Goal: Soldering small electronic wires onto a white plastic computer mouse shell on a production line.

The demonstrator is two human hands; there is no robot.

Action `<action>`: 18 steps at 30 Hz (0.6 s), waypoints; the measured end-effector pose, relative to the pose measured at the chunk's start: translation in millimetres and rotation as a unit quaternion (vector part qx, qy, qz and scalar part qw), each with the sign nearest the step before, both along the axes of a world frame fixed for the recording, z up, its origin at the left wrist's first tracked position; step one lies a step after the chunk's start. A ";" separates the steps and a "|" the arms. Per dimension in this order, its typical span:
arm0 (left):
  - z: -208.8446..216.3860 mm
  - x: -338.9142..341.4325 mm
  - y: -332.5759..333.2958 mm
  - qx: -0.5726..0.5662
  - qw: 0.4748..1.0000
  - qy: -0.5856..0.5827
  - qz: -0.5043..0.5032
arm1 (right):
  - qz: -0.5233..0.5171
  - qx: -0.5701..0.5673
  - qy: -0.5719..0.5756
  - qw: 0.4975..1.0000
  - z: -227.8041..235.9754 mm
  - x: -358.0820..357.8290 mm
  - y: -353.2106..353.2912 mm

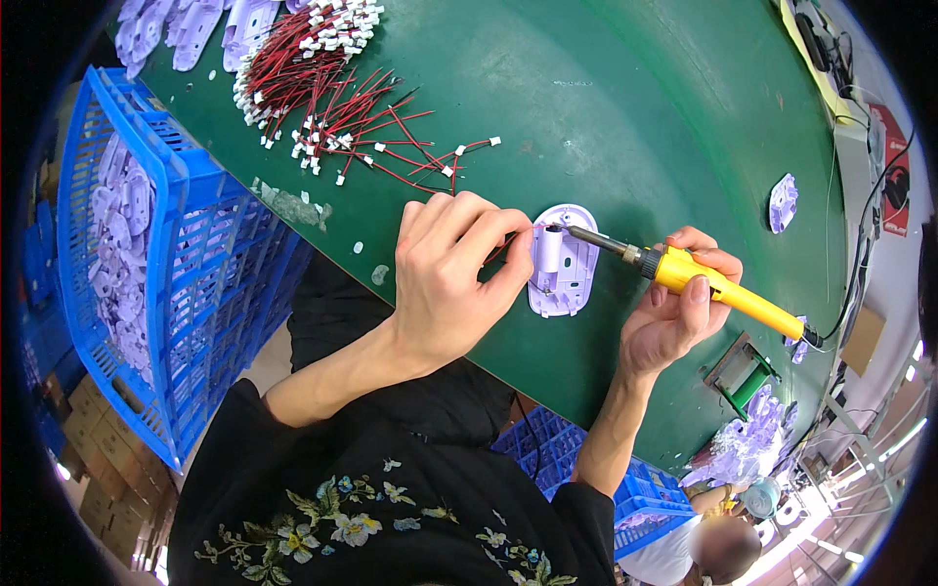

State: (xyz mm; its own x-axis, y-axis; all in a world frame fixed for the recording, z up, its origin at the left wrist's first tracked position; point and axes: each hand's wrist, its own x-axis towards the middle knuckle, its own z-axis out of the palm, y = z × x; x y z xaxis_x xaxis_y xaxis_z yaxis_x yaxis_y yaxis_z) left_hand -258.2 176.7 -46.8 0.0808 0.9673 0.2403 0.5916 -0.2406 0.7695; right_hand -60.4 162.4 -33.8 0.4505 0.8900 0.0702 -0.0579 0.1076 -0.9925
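A light purple plastic housing [572, 278] lies on the green table in front of me. My left hand [454, 269] is closed in a pinch at its upper left edge, with a short red and black wire [496, 252] between thumb and fingers. My right hand [689, 298] grips a yellow-handled soldering iron [728, 291]. The iron's tip reaches the top of the housing, close to my left fingertips; whether it touches metal there is too small to tell.
A heap of red and black wires with white connectors [322, 88] lies at the upper left. Blue crates [186, 244] with purple parts stand beside the table [586, 107]. On the right are a green solder spool [750, 383], loose purple parts [783, 203], the iron's cord and another person [664, 562].
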 end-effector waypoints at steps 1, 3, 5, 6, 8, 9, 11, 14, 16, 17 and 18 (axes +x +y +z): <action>0.2 -0.1 0.0 0.000 1.000 0.000 0.000 | 0.003 -0.003 -0.001 1.000 0.8 -0.8 0.2; 0.9 0.0 0.3 0.001 1.000 -0.001 -0.001 | 0.005 -0.006 -0.002 1.000 1.3 -1.0 0.1; 2.5 0.0 0.7 -0.001 1.000 0.001 -0.003 | 0.009 -0.003 0.000 1.000 1.1 -0.4 -0.4; 2.9 0.1 1.1 -0.002 1.000 0.002 -0.006 | 0.008 -0.001 -0.001 1.000 1.0 -0.2 -0.2; 1.6 0.4 1.0 0.000 1.000 -0.001 -0.005 | 0.005 -0.002 0.000 1.000 1.1 -0.1 0.0; 1.4 0.6 0.8 0.001 1.000 -0.002 -0.003 | 0.004 -0.001 0.000 1.000 1.1 -0.2 -0.1; 2.8 0.3 0.9 -0.001 1.000 0.000 -0.004 | 0.008 -0.002 0.002 1.000 0.9 -1.1 -0.1; 2.7 1.0 0.2 -0.004 1.000 0.001 -0.004 | 0.008 0.004 0.003 1.000 0.6 -1.5 0.0; 3.5 1.6 -0.1 -0.004 1.000 0.002 -0.005 | 0.009 0.003 0.004 1.000 1.0 -1.1 -0.3; 4.0 2.2 -0.3 -0.005 1.000 0.002 -0.004 | 0.010 0.001 0.005 1.000 1.0 -0.6 -0.5; 4.3 3.0 -0.4 -0.006 1.000 0.002 -0.003 | 0.008 0.001 0.004 1.000 1.0 0.5 -1.1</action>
